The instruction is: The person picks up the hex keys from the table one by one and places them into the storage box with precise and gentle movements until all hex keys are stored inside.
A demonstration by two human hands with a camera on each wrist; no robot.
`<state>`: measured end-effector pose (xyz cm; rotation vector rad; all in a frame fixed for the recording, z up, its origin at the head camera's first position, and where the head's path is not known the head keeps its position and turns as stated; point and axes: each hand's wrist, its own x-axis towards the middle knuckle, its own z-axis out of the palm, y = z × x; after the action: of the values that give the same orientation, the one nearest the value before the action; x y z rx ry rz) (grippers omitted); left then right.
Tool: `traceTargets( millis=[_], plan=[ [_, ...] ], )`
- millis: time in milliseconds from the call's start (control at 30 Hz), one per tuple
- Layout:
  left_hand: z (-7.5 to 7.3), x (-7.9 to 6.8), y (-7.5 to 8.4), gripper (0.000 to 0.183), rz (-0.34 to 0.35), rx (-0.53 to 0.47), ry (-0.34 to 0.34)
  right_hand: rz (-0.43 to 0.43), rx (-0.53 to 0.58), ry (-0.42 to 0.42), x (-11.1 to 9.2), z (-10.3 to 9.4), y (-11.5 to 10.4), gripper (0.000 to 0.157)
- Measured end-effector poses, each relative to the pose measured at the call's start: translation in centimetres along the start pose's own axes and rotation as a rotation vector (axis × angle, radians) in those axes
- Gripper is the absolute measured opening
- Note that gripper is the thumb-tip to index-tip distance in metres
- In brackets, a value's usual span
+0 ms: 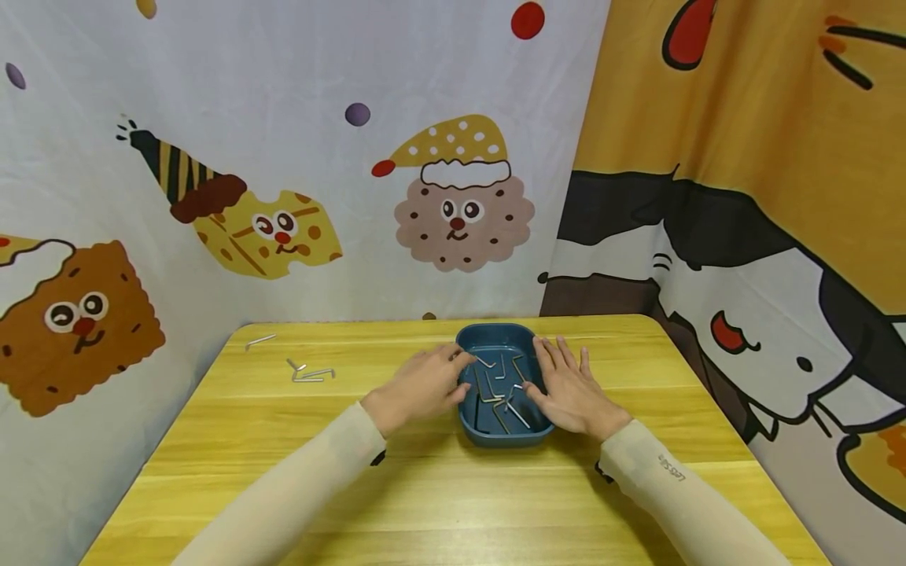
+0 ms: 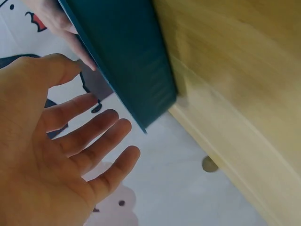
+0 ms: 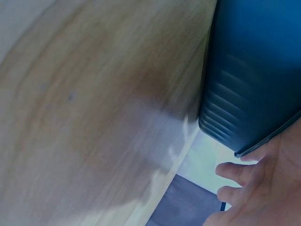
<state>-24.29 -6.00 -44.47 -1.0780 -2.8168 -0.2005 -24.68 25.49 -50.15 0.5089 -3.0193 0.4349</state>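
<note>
A dark blue plastic bin point(image 1: 506, 442) stands on the table with several L-shaped hex keys point(image 1: 520, 417) lying loose in it, most silver and one black point(image 1: 477, 415). At its left rim is my left hand point(image 1: 425, 381), palm toward the bin. In the left wrist view this hand point(image 2: 66, 146) has its fingers spread and relaxed beside the bin wall point(image 2: 127, 56), nothing in them. My right hand point(image 1: 573, 389) rests along the right rim, fingers extended. The right wrist view has that hand point(image 3: 273, 179) against the rim of the bin point(image 3: 249, 84).
Left of the bin, a small group of silver hex keys point(image 1: 308, 380) lies on the wooden table point(image 1: 453, 503). One more hex key point(image 1: 260, 340) is near the far left corner. A cartoon-print curtain point(image 1: 453, 63) hangs behind the table and along its sides.
</note>
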Motion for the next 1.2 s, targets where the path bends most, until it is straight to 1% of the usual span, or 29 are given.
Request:
traceTargets(
  millis=[167, 333, 533, 633, 767, 1033, 1200],
  plan=[
    [0.2, -1.3, -1.7, 0.049, -0.049, -0.044, 0.021, 0.002, 0.004, -0.002, -0.1, 0.0, 0.1, 0.088],
    [0.3, -2.7, -3.5, 0.049, -0.105, -0.048, 0.030, 0.005, 0.005, 0.002, -0.2, 0.0, 0.0, 0.088],
    [0.4, -4.6, -5.5, 0.050, -0.208, -0.033, 0.014, 0.006, 0.001, -0.004, -0.2, -0.1, -0.1, 0.088],
    [0.7, -5.7, -6.5, 0.049, -0.251, -0.028, 0.021, 0.006, 0.001, -0.006, -0.2, -0.1, -0.2, 0.089],
    [0.9, -7.1, -7.7, 0.050, -0.300, -0.048, 0.024, 0.008, -0.001, -0.003, -0.2, -0.1, -0.2, 0.089],
    [1.0, -9.6, -10.3, 0.059, -0.426, -0.077, -0.063, 0.009, 0.007, -0.013, -0.2, -0.1, -0.1, 0.090],
    [0.9, -11.2, -11.5, 0.062, -0.487, -0.066, -0.093, 0.012, 0.001, -0.018, -0.1, -0.2, -0.1, 0.090]
  ],
)
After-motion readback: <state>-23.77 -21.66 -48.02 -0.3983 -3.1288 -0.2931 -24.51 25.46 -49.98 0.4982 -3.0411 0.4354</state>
